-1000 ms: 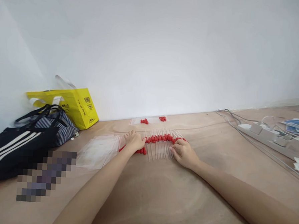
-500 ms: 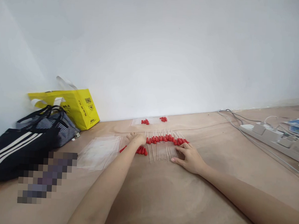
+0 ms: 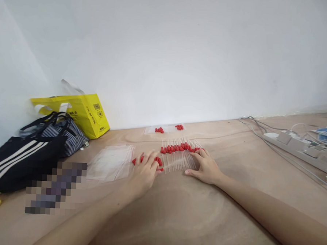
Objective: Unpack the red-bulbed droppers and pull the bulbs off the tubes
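Note:
Thin clear sticks [image 3: 176,163] lie side by side on the table, with red bulb-shaped pieces [image 3: 178,147] in a row across their middle. My right hand [image 3: 206,168] rests at the right end of this row, thumb and fingers apart, its fingertips touching the rightmost pieces. To the left, my left hand [image 3: 144,172] lies palm down with fingers spread over a small group of loose red pieces [image 3: 158,161]. The fingers partly cover that group. Beside it is a stack of flat clear plastic bags [image 3: 109,161].
Near the wall, another clear bag [image 3: 167,129] has red pieces on it. At the left are a yellow bag [image 3: 95,115], a black bag with white stripes [image 3: 27,163], a striped bag [image 3: 75,136] and a blurred-out item [image 3: 56,188]. A white power strip [image 3: 296,146] with cables lies right.
My left hand has moved from the left end of the row back toward me, onto the loose red pieces. My right hand stays at the right end. The view has shifted slightly.

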A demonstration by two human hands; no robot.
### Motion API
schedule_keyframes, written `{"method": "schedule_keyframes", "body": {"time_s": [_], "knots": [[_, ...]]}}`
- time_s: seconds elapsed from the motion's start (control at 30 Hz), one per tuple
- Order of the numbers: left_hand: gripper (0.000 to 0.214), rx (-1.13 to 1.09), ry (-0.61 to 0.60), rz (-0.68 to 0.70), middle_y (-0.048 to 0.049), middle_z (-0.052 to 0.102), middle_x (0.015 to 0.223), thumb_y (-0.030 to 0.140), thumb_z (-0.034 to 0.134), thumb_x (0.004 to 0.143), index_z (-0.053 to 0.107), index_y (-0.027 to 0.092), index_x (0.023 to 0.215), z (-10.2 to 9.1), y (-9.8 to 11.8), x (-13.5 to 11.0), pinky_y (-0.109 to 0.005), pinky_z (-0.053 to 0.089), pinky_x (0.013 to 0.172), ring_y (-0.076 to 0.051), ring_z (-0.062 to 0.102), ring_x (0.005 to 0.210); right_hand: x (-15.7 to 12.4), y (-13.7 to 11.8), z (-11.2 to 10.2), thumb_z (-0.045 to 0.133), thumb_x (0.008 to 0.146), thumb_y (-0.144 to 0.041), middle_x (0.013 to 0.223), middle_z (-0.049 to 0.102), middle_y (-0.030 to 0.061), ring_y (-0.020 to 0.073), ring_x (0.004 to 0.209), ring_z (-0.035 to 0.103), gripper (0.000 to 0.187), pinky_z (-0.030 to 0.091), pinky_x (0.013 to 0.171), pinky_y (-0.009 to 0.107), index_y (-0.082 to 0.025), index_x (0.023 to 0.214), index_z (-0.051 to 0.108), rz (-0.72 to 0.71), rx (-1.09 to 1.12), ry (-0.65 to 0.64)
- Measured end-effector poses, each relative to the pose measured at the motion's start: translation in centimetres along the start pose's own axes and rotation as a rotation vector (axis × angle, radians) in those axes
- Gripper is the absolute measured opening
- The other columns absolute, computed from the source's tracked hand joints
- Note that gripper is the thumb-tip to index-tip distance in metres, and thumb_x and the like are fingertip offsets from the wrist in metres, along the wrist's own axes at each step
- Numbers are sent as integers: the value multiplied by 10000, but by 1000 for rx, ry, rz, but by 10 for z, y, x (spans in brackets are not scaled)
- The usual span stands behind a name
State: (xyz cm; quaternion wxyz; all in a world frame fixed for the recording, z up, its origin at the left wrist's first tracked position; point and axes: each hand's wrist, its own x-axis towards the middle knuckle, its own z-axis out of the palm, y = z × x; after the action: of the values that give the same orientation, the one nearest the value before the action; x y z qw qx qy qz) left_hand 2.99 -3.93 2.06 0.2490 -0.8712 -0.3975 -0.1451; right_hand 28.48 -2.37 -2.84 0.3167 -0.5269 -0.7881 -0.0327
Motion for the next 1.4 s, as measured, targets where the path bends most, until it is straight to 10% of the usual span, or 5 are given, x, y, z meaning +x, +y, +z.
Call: {"method": "schedule_keyframes", "body": {"time_s": [0.2,0.57,1.4], "knots": [[145,-183,-11,200,-90,527,1141,245,465,807,532,164,708,2,6,-17,-448,267,910,-253,402,1095,9,-1,6,542,617,-637,991,514,105,267,938,453,654,364,789,416,-211,1113,512,7,-52,17],[109,-543,-50,-80,-30,522,766,248,470,770,496,178,691,4,17,-14,-326,384,682,-171,462,748,2,-21,-7,502,757,-494,934,554,70,200,874,475,361,348,768,357,-226,978,600,-191,138,7],[262,-473,89,88,-89,604,1084,179,372,851,576,176,1016,27,25,-3,-508,260,974,-205,491,1093,-5,-38,6,442,838,-203,906,670,43,179,1092,484,217,266,963,452,-228,998,586,-453,139,10]]}}
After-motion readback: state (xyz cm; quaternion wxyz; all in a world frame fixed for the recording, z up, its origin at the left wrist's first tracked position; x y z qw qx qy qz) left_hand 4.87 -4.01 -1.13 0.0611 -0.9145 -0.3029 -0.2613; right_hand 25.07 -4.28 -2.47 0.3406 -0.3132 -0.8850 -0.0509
